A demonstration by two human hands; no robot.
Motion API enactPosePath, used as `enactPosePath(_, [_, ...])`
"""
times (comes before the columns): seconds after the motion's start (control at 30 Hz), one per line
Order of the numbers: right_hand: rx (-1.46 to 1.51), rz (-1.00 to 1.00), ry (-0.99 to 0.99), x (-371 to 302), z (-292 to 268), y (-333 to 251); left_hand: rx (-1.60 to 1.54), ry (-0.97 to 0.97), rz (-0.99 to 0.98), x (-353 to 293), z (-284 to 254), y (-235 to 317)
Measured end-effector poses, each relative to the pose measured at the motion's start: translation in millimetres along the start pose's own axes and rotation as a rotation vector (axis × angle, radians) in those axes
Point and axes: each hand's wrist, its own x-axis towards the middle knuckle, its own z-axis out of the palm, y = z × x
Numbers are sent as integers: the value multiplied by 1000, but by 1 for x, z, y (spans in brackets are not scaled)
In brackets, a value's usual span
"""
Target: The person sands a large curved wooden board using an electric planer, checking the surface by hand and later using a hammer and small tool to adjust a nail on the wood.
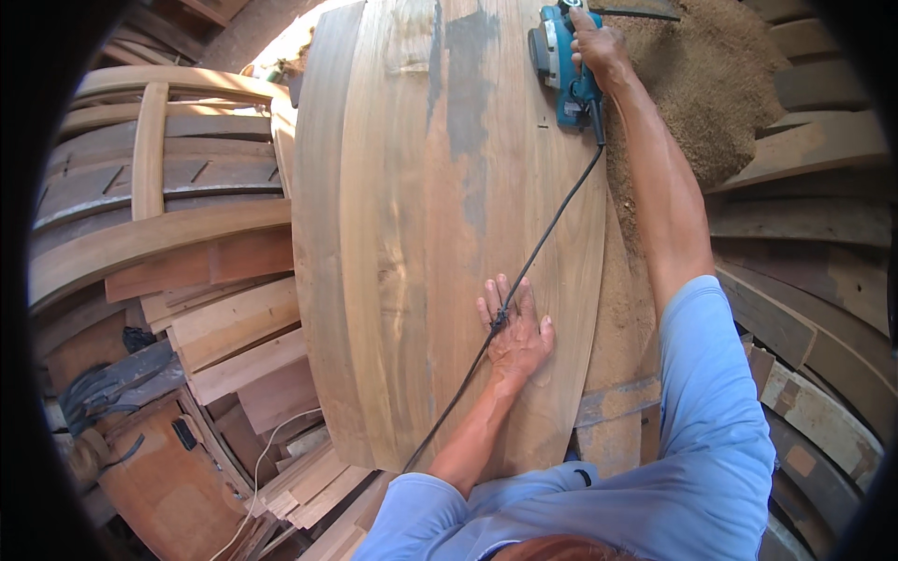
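A wide wooden panel [393, 309] of joined boards lies before me, with grey patches along its middle boards. At its far right edge my right hand [599, 47] is wrapped round the handle of a teal electric planer [569, 93], which rests on the wood. From the planer's rear a black power cord [552, 229] runs back across the panel toward me. My left hand [514, 341] lies flat on the panel nearer to me, fingers stretched out, with a knotted or taped part of the cord passing over it.
Sawdust and shavings [692, 84] are heaped beyond the panel's right side. Stacked boards [795, 220] line the right. On the left stand a wooden frame [150, 150], cut timber pieces [234, 327], a coil of dark cable [94, 393] and a thin white wire [257, 477].
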Motion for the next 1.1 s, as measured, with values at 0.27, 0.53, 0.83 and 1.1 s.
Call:
enactPosePath(0.27, [-53, 7, -25, 17, -3, -10, -1, -52, -9, -1, -1, 0])
enactPosePath(0.53, [-85, -9, -21, 40, -2, -13, -4, -50, 6, -2, -6, 1])
enactPosePath(0.83, [-119, -34, -11, 64, -4, -17, -5, -37, 40, -5, -2, -2])
enactPosePath(1.1, [-134, -65, -15, 83, -2, -23, -23, -95, 20, -6, -5, -1])
